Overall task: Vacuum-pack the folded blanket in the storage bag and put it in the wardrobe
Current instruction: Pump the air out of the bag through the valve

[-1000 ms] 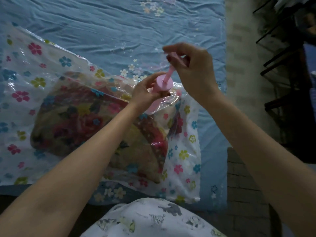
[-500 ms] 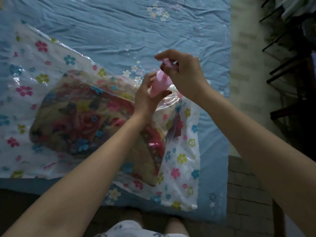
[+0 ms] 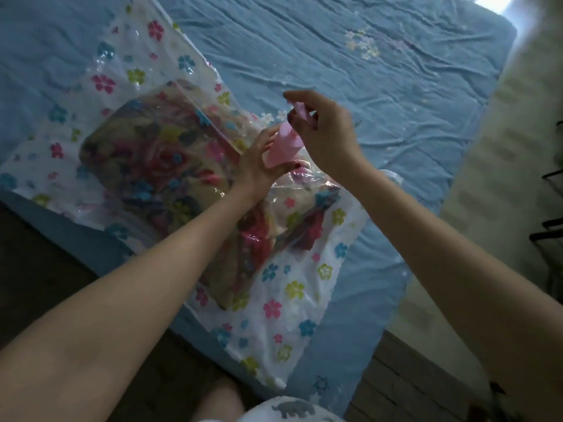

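Nearest the person, a garment printed with grey elephants shows at the lower edge, and both bare forearms reach forward over the bed. The left hand grips the barrel of the pink hand pump, fingers and thumb curled round it; the pump stands tilted on the storage bag. Directly above that grip, the right hand pinches the pump's pink handle between thumb and fingers, close to the barrel top. Beneath and to the left of both hands lies the clear, flower-printed storage bag, flat on the blue bedsheet. The folded blanket, rose-patterned, sits inside the bag, extending from under the left wrist away to the left. Beyond the hands the wrinkled sheet continues to the mattress edge. Right of the bed, pale floor and a dark frame are partly visible.
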